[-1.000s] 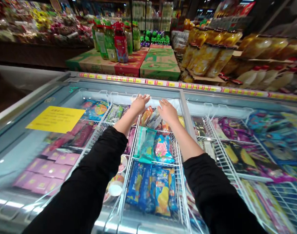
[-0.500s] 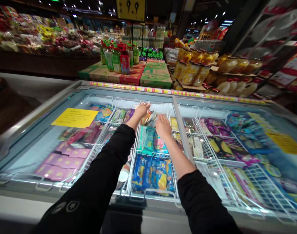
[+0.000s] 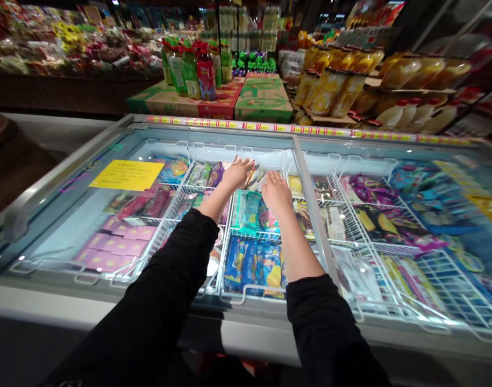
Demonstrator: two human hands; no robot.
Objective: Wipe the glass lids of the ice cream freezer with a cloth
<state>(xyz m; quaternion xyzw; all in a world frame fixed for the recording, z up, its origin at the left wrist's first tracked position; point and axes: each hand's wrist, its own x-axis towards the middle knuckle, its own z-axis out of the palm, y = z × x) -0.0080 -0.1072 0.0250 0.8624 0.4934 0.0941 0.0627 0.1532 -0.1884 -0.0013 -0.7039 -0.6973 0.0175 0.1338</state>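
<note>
Both arms reach forward over a chest freezer (image 3: 262,336) with glass sliding lids. My left hand (image 3: 237,172) is spread palm down above the far middle baskets, with nothing in it. Beside it on the right, my right hand (image 3: 277,193) lies flat with fingers stretched, also holding nothing. Both seem to rest on the glass, though contact is hard to make out. Beneath them, a teal ice-cream packet (image 3: 248,212) and blue packets (image 3: 265,266) sit in white wire baskets. A grey lid frame bar (image 3: 310,188) runs just right of my right hand.
A yellow notice (image 3: 127,174) is on the glass at left, above pink boxes (image 3: 112,244). Behind the freezer's price strip (image 3: 229,124) stand cartons (image 3: 264,99) with bottles (image 3: 206,72), and jars (image 3: 330,91) to their right. Wrapped goods (image 3: 108,48) fill the left background.
The view has tilted downward, so the freezer and shelves sit higher in the picture and the price sign is almost out of frame. Both hands stay stretched over the lid.
</note>
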